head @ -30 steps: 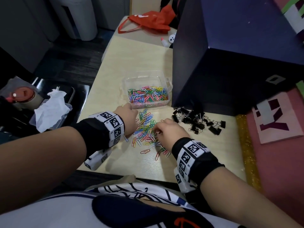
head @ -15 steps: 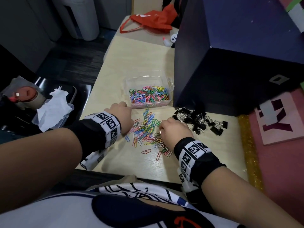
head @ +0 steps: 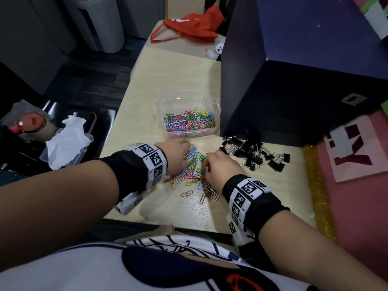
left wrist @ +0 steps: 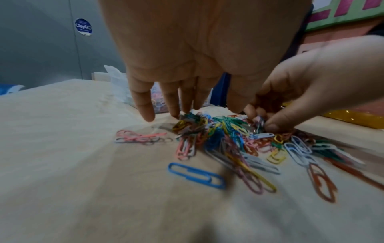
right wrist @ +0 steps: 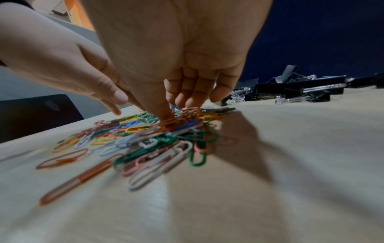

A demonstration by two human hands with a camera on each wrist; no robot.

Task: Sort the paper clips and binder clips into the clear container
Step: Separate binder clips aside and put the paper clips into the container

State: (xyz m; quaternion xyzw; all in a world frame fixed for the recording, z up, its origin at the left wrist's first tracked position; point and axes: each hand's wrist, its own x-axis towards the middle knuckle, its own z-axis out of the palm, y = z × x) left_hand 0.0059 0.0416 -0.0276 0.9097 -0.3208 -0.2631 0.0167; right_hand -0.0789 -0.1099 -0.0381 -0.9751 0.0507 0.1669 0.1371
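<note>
A heap of coloured paper clips [head: 192, 175] lies on the pale table [head: 168, 76], in front of the clear container [head: 182, 101], which holds many more. Black binder clips [head: 254, 154] are piled to the right. My left hand [head: 181, 151] has straight fingers [left wrist: 145, 113] touching the heap's far left edge [left wrist: 218, 136]. My right hand [head: 210, 164] reaches in from the right. Its thumb and curled fingers [right wrist: 164, 113] pinch a few clips at the top of the heap [right wrist: 155, 141]. The binder clips [right wrist: 301, 92] lie just beyond it.
A tall dark blue box [head: 294, 80] stands right of the container and behind the binder clips. A plastic tub with tissue [head: 67, 141] sits off the table's left side. A red bag [head: 189, 28] lies at the far end. The table's front edge is near my body.
My left hand has slid right into the heap, closing toward the right hand. The right hand has stayed at the heap's right side, working its fingers into the clips.
</note>
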